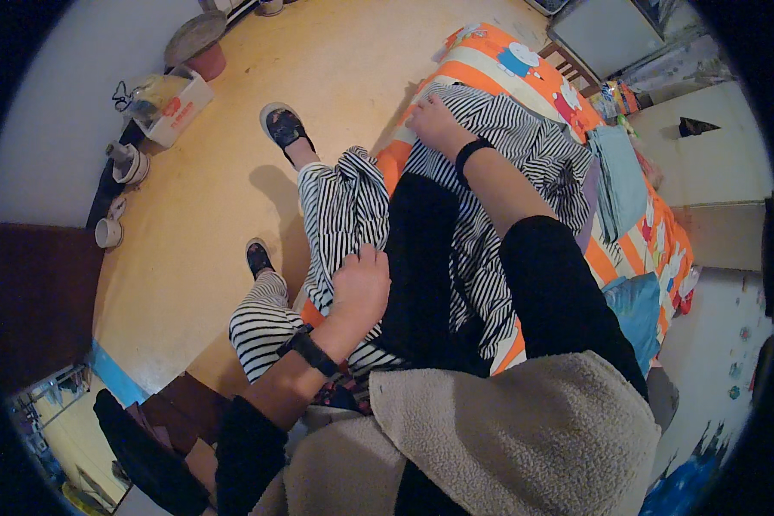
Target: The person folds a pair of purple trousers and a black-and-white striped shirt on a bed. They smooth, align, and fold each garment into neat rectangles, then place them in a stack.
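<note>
A black-and-white striped garment (525,142) with a large black section (421,267) lies spread over the bed edge and across my lap. Its far edge is under my right hand (440,126), whose fingers curl down over the cloth. Closer to me, my left hand (361,288) is closed on the garment's left edge, where a bunched striped part (348,202) hangs over my knee. The fingertips of both hands are partly hidden. My striped trousers (262,318) look much like the garment, so their border is hard to make out.
An orange bedspread (490,56) with cartoon figures covers the bed at right. Folded pale-blue cloth (619,181) and a blue bag-like item (635,314) lie on it. Along the left wall stand a white box (176,112), a reddish pot (208,60) and small white pots (108,232).
</note>
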The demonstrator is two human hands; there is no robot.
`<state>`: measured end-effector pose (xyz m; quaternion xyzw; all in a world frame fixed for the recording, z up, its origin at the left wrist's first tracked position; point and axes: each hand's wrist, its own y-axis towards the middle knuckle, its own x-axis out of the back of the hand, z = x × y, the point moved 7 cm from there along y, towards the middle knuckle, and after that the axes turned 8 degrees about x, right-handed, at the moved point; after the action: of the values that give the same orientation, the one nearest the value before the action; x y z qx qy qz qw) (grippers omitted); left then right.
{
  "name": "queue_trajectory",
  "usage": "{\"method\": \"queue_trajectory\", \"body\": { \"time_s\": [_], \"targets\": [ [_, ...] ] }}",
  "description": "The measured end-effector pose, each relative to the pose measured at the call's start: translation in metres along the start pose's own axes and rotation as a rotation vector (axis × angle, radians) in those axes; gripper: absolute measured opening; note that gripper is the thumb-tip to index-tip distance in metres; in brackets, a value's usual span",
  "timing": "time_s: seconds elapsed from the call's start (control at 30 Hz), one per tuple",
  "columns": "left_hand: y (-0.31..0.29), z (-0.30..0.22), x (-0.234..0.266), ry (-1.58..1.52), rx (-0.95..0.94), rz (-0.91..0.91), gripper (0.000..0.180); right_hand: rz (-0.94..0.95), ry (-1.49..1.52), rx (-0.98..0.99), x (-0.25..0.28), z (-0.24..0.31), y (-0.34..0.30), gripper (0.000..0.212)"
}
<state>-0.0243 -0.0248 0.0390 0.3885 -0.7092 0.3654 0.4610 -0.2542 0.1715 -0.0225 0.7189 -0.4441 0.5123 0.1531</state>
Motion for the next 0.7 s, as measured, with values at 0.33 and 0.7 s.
{"method": "queue_trajectory", "body": {
  "time_s": [0.33,0.7],
  "targets": [
    [0.003,0.007,0.008,-0.195,0.021,-0.057,0.010,-0.442,0.174,-0.294,0.071,-0.048,-0.049,0.013],
    [-0.067,-0.053,0.035,-0.283,-0.564,-0.213,0.019,-0.596,0.564,-0.672,0.018,-0.052,-0.215,0.014]
  ]
}}
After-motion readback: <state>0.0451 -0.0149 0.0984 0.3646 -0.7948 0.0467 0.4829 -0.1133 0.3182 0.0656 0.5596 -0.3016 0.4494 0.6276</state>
